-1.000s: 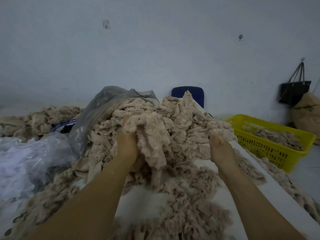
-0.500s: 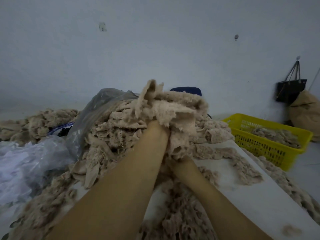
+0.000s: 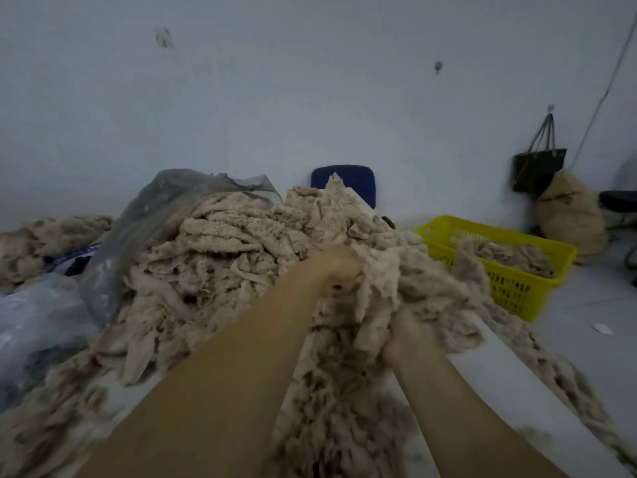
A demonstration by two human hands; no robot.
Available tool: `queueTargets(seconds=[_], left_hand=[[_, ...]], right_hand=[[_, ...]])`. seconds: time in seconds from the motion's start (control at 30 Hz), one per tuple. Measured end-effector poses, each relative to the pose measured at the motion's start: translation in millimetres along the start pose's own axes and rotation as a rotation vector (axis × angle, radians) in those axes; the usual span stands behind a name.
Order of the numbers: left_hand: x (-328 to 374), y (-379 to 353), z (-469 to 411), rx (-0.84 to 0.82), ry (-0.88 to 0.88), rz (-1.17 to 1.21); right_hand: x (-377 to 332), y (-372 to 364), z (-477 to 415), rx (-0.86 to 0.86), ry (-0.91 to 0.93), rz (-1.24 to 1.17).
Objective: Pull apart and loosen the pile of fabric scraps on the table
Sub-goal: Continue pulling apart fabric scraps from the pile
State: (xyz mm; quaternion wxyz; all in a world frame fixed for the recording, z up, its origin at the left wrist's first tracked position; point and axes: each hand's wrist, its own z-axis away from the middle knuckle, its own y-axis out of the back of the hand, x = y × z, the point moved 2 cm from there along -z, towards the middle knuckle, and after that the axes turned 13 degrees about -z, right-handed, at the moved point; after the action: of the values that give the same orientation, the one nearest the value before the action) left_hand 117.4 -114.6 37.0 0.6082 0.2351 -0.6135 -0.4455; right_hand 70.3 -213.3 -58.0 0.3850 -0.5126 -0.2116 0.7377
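A large pile of beige fabric scraps (image 3: 234,257) covers the white table (image 3: 510,384), spilling from a clear plastic bag (image 3: 162,201). My left hand (image 3: 339,267) sits high in the middle of the pile, its fingers curled into a clump of scraps (image 3: 406,274) that trails to the right. My right hand (image 3: 401,339) lies lower and nearer, its fingers buried under the same hanging clump, so most of it is hidden. Loose scraps (image 3: 331,419) lie between my forearms.
A yellow plastic basket (image 3: 510,288) with some scraps stands on the floor to the right. Behind the pile is a blue chair back (image 3: 344,181). A dark bag (image 3: 539,167) hangs on the wall above a tan sack (image 3: 568,215). More plastic bags (image 3: 38,322) lie at left.
The raised bunch has come down and swung right. My left hand moved right and lower with it; my right hand stayed beneath the clump.
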Motion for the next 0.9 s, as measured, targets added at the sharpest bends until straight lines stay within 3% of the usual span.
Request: queueTargets(seconds=[0.2, 0.27, 0.33, 0.4, 0.43, 0.5, 0.53, 0.63, 0.73, 0.8, 0.9], left_hand=[[-78.6, -35.5, 28.4, 0.286, 0.015, 0.217], [-92.7, -49.9, 36.8, 0.312, 0.045, 0.329], [-95.3, -59.0, 38.7, 0.324, -0.001, 0.507], [-96.5, -60.3, 40.6, 0.337, -0.066, 0.586], [-99.9, -60.5, 41.7, 0.333, -0.087, 0.522], [-109.0, -67.7, 43.0, 0.283, -0.118, 0.233], [-113.9, -74.5, 41.1, 0.255, -0.133, 0.061], [-119.1, -88.0, 39.2, 0.272, -0.100, -0.343], [-115.6, -89.9, 41.7, 0.410, -0.125, -0.298], [-114.2, -86.2, 45.6, 0.493, -0.109, -0.155], [-107.8, -81.7, 49.4, 0.574, -0.140, -0.099]], right_hand=[[17.1, -23.9, -5.3, -0.113, -0.224, 0.107], [17.8, -30.2, 3.1, -0.099, -0.205, 0.252], [9.7, -29.5, -0.9, -0.014, -0.072, 0.329], [-9.2, -25.5, -12.7, 0.048, 0.055, 0.146], [-20.5, -21.6, -17.2, 0.034, 0.089, -0.071], [-37.0, -10.9, -28.8, 0.004, 0.100, -0.495], [-40.4, -8.8, -30.9, 0.017, 0.117, -0.560], [-27.9, -2.5, -28.3, 0.154, 0.238, -0.246], [-13.4, 4.5, -28.3, 0.318, 0.488, 0.203], [-4.6, -3.7, -29.1, 0.208, 0.540, 0.482], [19.1, -25.5, -37.0, -0.134, 0.357, 0.615]])
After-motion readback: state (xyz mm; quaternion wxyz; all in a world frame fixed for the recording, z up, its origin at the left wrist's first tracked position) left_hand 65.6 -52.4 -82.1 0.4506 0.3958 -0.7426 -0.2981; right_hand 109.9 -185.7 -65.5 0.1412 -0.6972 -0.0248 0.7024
